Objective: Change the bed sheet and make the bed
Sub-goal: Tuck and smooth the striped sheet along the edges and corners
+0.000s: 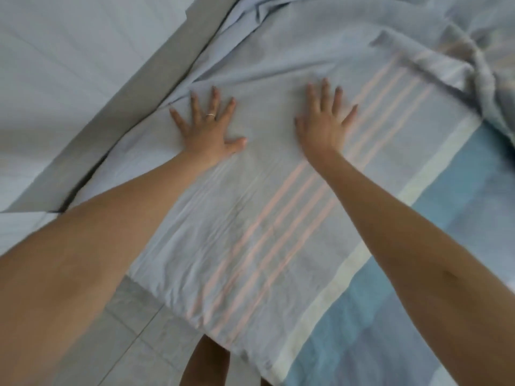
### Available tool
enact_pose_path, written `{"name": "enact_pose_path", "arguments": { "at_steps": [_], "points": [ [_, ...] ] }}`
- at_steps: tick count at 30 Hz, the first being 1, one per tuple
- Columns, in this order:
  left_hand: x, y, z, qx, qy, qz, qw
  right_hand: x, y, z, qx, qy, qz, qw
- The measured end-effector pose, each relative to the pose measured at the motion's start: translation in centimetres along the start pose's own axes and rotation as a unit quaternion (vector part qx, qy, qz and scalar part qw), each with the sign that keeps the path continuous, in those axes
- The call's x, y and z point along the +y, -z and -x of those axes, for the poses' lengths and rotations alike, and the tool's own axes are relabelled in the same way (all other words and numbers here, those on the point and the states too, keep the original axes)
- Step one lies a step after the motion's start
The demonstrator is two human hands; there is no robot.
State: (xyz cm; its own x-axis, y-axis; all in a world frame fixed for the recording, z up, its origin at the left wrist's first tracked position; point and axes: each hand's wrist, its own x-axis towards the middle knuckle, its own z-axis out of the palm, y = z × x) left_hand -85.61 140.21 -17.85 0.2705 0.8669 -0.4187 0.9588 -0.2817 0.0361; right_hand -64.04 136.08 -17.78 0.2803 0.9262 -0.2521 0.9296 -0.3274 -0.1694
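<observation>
Forearms (69, 260) cross the striped sheet (250, 232) above tiled floor (119, 330).

A home bedroom: striped bed sheet (278, 218) over a bed, tiled floor (117, 324) beside it.

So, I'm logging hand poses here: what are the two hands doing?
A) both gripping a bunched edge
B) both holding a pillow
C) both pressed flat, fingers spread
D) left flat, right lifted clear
C: the left hand and right hand both lie palm-down, fingers spread, on the striped sheet, gripping nothing.
</observation>
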Motion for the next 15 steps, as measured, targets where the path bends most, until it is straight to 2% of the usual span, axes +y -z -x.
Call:
{"name": "enact_pose_path", "arguments": {
  "at_steps": [2, 4, 5, 6, 8, 10, 13, 15],
  "points": [
    [1.1, -0.8, 3.2, 0.082, -0.031, 0.04, 0.995, -1.4, -2.9, 7.2, 0.043, 0.192, 0.006, 0.981],
    [1.5, -2.6, 7.6, 0.134, -0.13, 0.031, 0.982, -0.8, -5.4, 14.2, 0.037, 0.398, 0.044, 0.916],
    [1.1, -3.8, 9.6, 0.145, -0.186, 0.001, 0.972, 0.5, -6.3, 16.3, 0.009, 0.464, 0.075, 0.883],
    [0.2, -5.0, 11.1, 0.144, -0.236, -0.039, 0.96, 2.3, -6.8, 17.2, -0.012, 0.495, 0.1, 0.863],
    [-2.2, -6.7, 12.2, 0.12, -0.269, -0.089, 0.951, 6.4, -6.8, 16.1, -0.009, 0.475, 0.133, 0.87],
    [-3.9, -6.7, 11.4, 0.068, -0.225, -0.092, 0.968, 8.8, -5.6, 12.9, -0.026, 0.397, 0.166, 0.902],
    [-3.2, -4.7, 8.9, 0.003, -0.15, -0.059, 0.987, 8.9, -2.7, 8.4, -0.06, 0.22, 0.142, 0.963],
    [-1.8, -2.5, 6.2, -0.042, -0.115, -0.055, 0.991, 8.2, -0.9, 5.3, -0.091, 0.054, 0.073, 0.992]
  ]
}}
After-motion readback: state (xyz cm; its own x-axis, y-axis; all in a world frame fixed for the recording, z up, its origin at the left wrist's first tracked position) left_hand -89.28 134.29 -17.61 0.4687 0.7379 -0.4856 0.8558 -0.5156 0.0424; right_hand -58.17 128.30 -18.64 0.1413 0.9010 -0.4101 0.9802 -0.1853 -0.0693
